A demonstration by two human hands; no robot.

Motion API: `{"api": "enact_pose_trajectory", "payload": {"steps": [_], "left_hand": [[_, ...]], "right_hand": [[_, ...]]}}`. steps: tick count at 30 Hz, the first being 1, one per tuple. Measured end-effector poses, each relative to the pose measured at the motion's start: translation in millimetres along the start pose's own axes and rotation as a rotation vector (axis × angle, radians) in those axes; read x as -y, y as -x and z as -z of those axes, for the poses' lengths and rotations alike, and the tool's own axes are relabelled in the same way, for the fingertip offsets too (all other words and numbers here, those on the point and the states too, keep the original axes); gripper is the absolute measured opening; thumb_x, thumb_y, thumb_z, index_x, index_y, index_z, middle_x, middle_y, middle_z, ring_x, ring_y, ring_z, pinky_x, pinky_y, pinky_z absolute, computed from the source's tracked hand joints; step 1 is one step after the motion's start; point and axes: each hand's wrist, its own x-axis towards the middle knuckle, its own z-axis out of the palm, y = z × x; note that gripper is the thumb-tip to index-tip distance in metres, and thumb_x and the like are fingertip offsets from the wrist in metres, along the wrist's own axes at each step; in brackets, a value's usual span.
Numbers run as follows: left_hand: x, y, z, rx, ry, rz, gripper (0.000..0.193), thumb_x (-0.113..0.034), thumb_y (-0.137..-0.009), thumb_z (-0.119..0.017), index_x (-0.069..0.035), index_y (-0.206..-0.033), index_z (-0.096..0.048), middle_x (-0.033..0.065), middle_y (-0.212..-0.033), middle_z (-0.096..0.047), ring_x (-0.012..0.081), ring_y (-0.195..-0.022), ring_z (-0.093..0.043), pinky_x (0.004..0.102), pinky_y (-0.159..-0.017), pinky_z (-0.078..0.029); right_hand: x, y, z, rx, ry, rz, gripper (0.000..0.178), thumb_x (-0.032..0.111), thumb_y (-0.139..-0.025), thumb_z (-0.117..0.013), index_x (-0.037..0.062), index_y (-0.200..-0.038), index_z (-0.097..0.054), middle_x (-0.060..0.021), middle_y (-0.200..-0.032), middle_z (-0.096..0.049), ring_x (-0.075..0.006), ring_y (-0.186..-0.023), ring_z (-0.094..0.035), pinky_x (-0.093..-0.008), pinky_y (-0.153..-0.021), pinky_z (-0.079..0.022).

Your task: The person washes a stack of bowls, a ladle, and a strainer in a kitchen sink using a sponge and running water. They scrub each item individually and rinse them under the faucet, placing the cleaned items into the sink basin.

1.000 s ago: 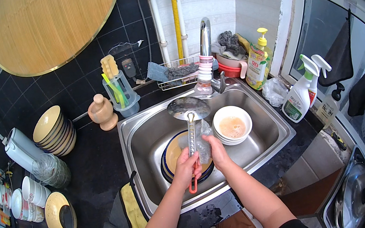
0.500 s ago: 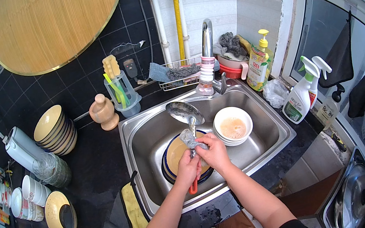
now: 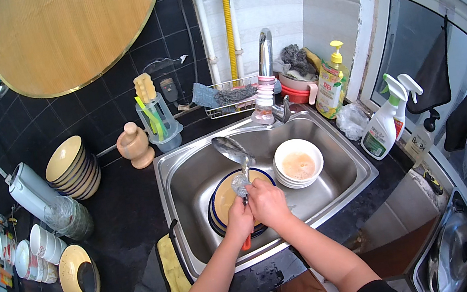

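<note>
A metal ladle (image 3: 231, 149) is held over the sink (image 3: 345, 184), its bowl toward the tap and its red handle end toward me. My left hand (image 3: 239, 218) is closed round the handle near the red end. Just above it, my right hand (image 3: 268, 203) is closed on a silvery, mesh-like scrubber (image 3: 240, 185) pressed against the handle; part of the scrubber is hidden by the fingers. Beneath the hands, cream plates with blue rims (image 3: 225, 191) lie stacked in the sink. To their right stand stacked white bowls (image 3: 316, 160), the top one holding cloudy, foamy liquid.
Behind the sink rise the tap (image 3: 266, 73), a wire rack (image 3: 227, 109) and a yellow-topped pump bottle (image 3: 331, 84). Spray bottles (image 3: 381, 133) stand right. Leftward are a wooden mortar (image 3: 136, 146), stacked bowls (image 3: 69, 166), a cream bowl (image 3: 71, 275) and a yellow-grey cloth (image 3: 172, 278).
The ladle's bowl has turned so it shows narrower and more edge-on. My right hand has slid down the handle with the scrubber, closer to my left hand.
</note>
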Motion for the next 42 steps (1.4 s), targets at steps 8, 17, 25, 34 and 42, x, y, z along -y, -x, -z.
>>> {"api": "enact_pose_trajectory", "payload": {"steps": [8,17,25,34,42], "left_hand": [[2.1,-1.6,1.0,0.052,0.091,0.054,0.006,-0.012,-0.09,-0.038,-0.007,-0.091,-0.041,0.0003,-0.055,-0.041,0.0071,-0.038,-0.036,0.0212,-0.03,-0.032],[-6.9,0.3,10.4,0.133,0.264,0.097,0.004,-0.011,-0.089,-0.041,-0.007,-0.09,-0.042,0.001,-0.06,-0.043,0.0077,-0.04,-0.038,0.0217,-0.032,-0.033],[-14.5,8.1,6.1,0.327,0.371,0.164,0.009,-0.015,-0.089,-0.044,-0.006,-0.091,-0.044,0.0014,-0.065,-0.043,0.0066,-0.041,-0.036,0.0212,-0.034,-0.031],[-5.9,4.4,11.2,0.315,0.5,0.135,0.008,-0.014,-0.089,-0.043,-0.006,-0.091,-0.042,0.0011,-0.063,-0.043,0.0064,-0.04,-0.037,0.0215,-0.032,-0.032],[-11.7,9.6,11.6,0.388,0.408,0.115,0.007,-0.014,-0.089,-0.043,-0.007,-0.086,-0.042,0.0011,-0.062,-0.043,0.0068,-0.039,-0.037,0.0221,-0.032,-0.032]], "right_hand": [[-2.8,-0.2,-2.3,-0.142,-0.046,-0.031,0.02,0.005,-0.07,-0.057,0.0052,-0.089,-0.063,-0.0082,-0.077,-0.054,-0.026,-0.07,-0.056,-0.0363,-0.058,-0.046],[3.9,0.6,11.0,0.034,-0.052,-0.014,0.022,0.006,-0.069,-0.058,0.0073,-0.09,-0.064,-0.0078,-0.078,-0.056,-0.026,-0.07,-0.058,-0.036,-0.06,-0.046],[-30.0,-43.4,32.3,-0.106,0.045,-0.162,0.019,0.009,-0.07,-0.059,0.0066,-0.087,-0.065,-0.0102,-0.081,-0.056,-0.0281,-0.073,-0.058,-0.0365,-0.064,-0.046],[-3.9,-18.4,44.2,0.224,0.023,-0.008,0.021,0.016,-0.071,-0.059,0.0074,-0.089,-0.064,-0.0089,-0.081,-0.057,-0.0279,-0.072,-0.058,-0.0373,-0.065,-0.047],[-12.2,-23.3,48.1,0.045,0.281,0.107,0.018,0.013,-0.07,-0.058,0.0102,-0.086,-0.065,-0.007,-0.078,-0.056,-0.026,-0.069,-0.058,-0.0352,-0.06,-0.048]]}}
